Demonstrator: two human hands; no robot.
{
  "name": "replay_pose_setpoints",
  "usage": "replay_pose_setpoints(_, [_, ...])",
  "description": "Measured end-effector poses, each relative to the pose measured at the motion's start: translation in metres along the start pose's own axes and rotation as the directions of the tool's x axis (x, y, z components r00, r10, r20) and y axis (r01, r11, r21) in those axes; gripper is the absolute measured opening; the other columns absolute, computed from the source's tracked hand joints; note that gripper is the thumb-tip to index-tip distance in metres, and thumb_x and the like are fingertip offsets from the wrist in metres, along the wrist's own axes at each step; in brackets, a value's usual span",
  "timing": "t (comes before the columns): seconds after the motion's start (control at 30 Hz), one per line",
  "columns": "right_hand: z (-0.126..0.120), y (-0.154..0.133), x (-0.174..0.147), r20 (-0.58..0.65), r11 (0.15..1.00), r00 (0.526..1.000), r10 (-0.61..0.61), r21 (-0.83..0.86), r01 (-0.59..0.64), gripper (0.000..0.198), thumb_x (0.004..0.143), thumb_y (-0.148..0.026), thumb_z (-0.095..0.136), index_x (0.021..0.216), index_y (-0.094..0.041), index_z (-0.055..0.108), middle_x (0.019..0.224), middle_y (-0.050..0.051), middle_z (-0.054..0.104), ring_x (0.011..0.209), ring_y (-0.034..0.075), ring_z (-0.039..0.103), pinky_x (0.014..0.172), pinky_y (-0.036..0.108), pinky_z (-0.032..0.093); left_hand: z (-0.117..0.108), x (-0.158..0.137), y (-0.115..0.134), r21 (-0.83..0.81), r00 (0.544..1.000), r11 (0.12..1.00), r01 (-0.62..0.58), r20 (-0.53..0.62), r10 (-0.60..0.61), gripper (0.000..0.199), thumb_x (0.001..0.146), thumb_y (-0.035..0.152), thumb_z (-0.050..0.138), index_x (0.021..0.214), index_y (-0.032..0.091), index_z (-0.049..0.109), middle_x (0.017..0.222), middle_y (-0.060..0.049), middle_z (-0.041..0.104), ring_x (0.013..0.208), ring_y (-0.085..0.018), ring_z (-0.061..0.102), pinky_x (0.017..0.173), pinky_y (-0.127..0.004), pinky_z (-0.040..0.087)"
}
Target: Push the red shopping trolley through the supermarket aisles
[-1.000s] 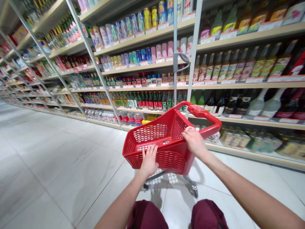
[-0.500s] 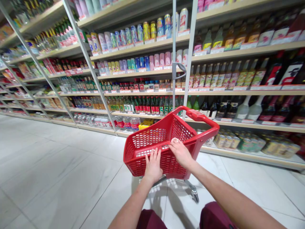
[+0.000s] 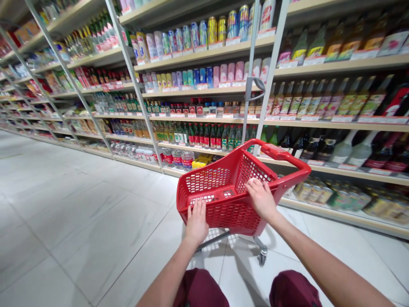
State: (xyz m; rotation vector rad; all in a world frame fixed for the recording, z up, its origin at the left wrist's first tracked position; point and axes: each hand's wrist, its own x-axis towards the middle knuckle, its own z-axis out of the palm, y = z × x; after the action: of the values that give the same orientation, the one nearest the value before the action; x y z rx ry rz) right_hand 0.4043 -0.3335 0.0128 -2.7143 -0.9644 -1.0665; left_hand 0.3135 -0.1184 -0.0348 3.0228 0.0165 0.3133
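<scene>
A red plastic shopping cart (image 3: 220, 215) with perforated walls stands in front of me, seen from its side. Its basket holds no goods that I can see. My left hand (image 3: 197, 224) lies against the near side wall toward the cart's left end, fingers stretched out with the tips at the rim. Farther right along the same rim, my right hand (image 3: 260, 198) is closed over the edge, fingers curled to the inside. The cart's red handle (image 3: 287, 156) rises to the right of that hand, touched by neither hand.
Shelves of bottles (image 3: 204, 135) and drink cans (image 3: 212, 30) line the aisle behind the cart. A grey hook-like fitting (image 3: 254, 89) sits on a shelf upright. Pale tiled floor (image 3: 79, 221) stretches left. A caster wheel (image 3: 262, 256) shows below the cart.
In the view, the cart and shelves sit farther right than before. My left hand has slid slightly left along the cart's side, and my right hand has moved right along the rim with the cart.
</scene>
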Motion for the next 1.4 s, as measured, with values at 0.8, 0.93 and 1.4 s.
replay_pose_setpoints(0.8, [0.024, -0.085, 0.027, 0.231, 0.611, 0.967, 0.105, 0.753, -0.245, 0.058, 0.085, -0.029, 0.025, 0.138, -0.014, 0.005, 0.139, 0.012, 0.028, 0.127, 0.017, 0.025, 0.101, 0.039, 0.028, -0.017, 0.023, 0.032, -0.389, 0.984, 0.919, -0.057, -0.176, -0.014, 0.058, 0.072, 0.012, 0.034, 0.130, 0.015, 0.029, 0.139, -0.010, 0.029, 0.129, -0.019, 0.022, 0.105, -0.047, 0.016])
replay_pose_setpoints(0.93, [0.012, -0.056, 0.029, 0.244, 0.745, 0.962, 0.120, 0.619, -0.249, 0.054, 0.087, -0.035, 0.024, 0.136, -0.013, 0.018, 0.137, 0.012, 0.032, 0.126, 0.019, 0.028, 0.100, 0.039, 0.027, -0.013, 0.042, 0.056, -0.324, 0.980, 0.937, -0.128, -0.188, 0.069, 0.045, 0.075, 0.015, 0.039, 0.118, 0.019, 0.045, 0.126, -0.009, 0.048, 0.118, -0.020, 0.040, 0.103, -0.048, 0.020])
replay_pose_setpoints(1.4, [0.000, -0.030, -0.001, 0.216, 0.999, 0.975, -0.043, 0.027, 0.038, 0.032, 0.085, -0.034, 0.040, 0.110, -0.020, 0.055, 0.094, 0.008, 0.061, 0.087, 0.021, 0.050, 0.080, 0.037, 0.025, -0.002, -0.004, -0.057, -0.225, 0.939, 0.961, -0.162, -0.335, 0.080, 0.047, 0.070, -0.001, 0.035, 0.110, 0.018, 0.053, 0.118, -0.007, 0.053, 0.108, -0.015, 0.047, 0.091, -0.034, 0.041])
